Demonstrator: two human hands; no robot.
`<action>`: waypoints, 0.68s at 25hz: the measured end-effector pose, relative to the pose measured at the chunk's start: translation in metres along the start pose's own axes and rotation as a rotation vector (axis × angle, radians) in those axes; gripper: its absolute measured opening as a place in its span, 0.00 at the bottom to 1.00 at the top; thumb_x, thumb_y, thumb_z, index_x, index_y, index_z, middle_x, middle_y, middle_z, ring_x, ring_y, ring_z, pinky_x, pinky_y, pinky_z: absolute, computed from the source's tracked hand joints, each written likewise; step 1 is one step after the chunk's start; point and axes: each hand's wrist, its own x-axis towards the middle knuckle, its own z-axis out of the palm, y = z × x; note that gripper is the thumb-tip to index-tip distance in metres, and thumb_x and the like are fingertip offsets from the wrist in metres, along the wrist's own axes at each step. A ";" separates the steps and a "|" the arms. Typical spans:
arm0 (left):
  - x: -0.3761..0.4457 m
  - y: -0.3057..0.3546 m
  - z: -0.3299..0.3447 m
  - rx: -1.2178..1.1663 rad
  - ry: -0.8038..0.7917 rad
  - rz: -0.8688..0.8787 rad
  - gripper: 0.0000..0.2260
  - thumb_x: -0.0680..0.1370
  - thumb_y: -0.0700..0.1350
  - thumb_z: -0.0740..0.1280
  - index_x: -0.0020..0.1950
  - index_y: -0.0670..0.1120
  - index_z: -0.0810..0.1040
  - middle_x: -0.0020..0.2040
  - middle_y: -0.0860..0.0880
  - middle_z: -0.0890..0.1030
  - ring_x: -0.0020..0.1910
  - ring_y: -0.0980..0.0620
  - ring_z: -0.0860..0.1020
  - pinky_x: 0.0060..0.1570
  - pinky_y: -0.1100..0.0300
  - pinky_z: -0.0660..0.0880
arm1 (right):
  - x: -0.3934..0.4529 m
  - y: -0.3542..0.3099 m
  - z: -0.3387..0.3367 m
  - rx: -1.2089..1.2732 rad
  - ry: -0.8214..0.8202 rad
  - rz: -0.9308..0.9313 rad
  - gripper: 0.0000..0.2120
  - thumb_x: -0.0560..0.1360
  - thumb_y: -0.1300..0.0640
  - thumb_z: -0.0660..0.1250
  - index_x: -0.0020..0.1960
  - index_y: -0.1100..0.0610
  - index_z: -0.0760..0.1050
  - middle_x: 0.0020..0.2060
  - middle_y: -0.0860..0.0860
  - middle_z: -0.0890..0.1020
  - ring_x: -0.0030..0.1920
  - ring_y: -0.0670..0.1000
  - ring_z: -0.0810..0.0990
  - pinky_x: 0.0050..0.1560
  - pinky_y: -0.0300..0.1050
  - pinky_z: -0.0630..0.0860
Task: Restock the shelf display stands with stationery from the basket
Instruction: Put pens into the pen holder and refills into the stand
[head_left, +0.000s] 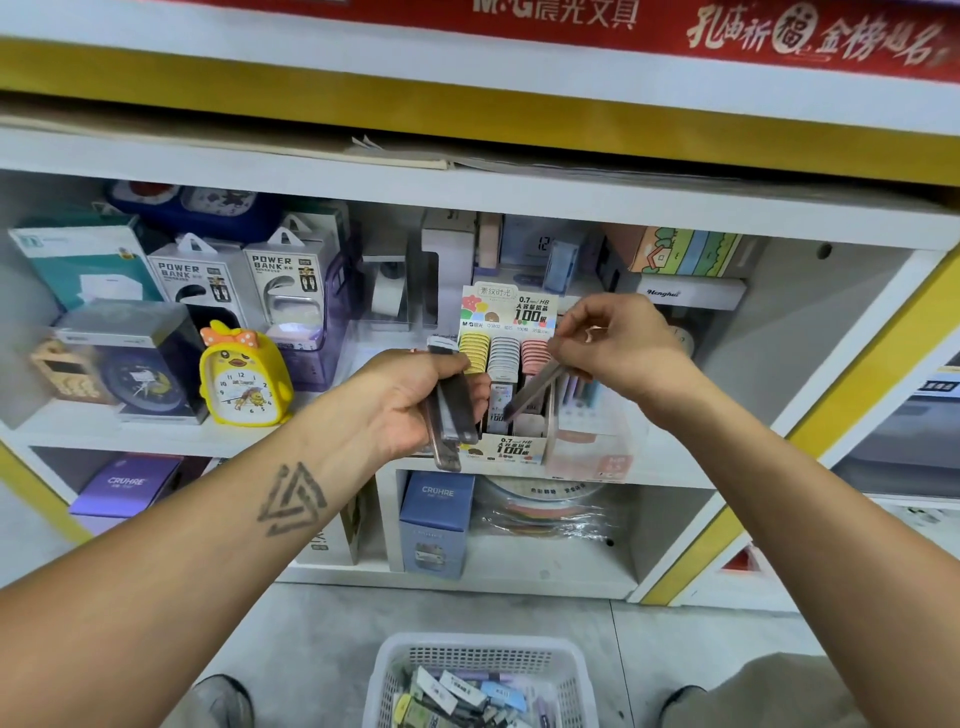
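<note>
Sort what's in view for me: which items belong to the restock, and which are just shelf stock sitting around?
Part of the job:
- lead-refill display stand
- slim cases bunched in the left hand
- one case in the right hand, angled into the stand
- white basket on the floor

Just sitting there:
- yellow duck clock
- power bank boxes
- CRUHRE boxes

two bare hands (415, 400) are in view. three rows of flat lead cases (506, 353) fill the cardboard display stand (511, 452): one yellow, one grey, one pink. two boxed power banks (244, 283), one yellow duck alarm clock (241, 382) and one white plastic basket (480, 657) also show.
</note>
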 end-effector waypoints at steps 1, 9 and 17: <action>0.000 0.000 0.000 -0.006 0.005 -0.015 0.06 0.81 0.38 0.64 0.47 0.38 0.77 0.34 0.40 0.82 0.28 0.47 0.81 0.30 0.55 0.81 | 0.000 0.002 0.001 -0.109 -0.008 -0.008 0.06 0.71 0.59 0.78 0.39 0.56 0.81 0.34 0.51 0.83 0.32 0.51 0.81 0.35 0.46 0.79; -0.004 0.004 0.000 -0.087 -0.039 -0.038 0.07 0.80 0.39 0.61 0.55 0.38 0.76 0.39 0.38 0.82 0.30 0.45 0.81 0.33 0.54 0.81 | 0.004 0.014 0.010 -0.406 -0.147 -0.072 0.05 0.77 0.60 0.71 0.52 0.55 0.81 0.38 0.47 0.85 0.40 0.46 0.84 0.48 0.44 0.82; -0.013 0.001 0.005 -0.107 -0.171 -0.031 0.12 0.82 0.34 0.54 0.62 0.33 0.72 0.51 0.34 0.83 0.49 0.40 0.84 0.42 0.44 0.83 | 0.000 0.019 0.021 -0.602 -0.087 -0.254 0.04 0.78 0.59 0.69 0.48 0.56 0.83 0.44 0.52 0.84 0.46 0.54 0.81 0.50 0.50 0.78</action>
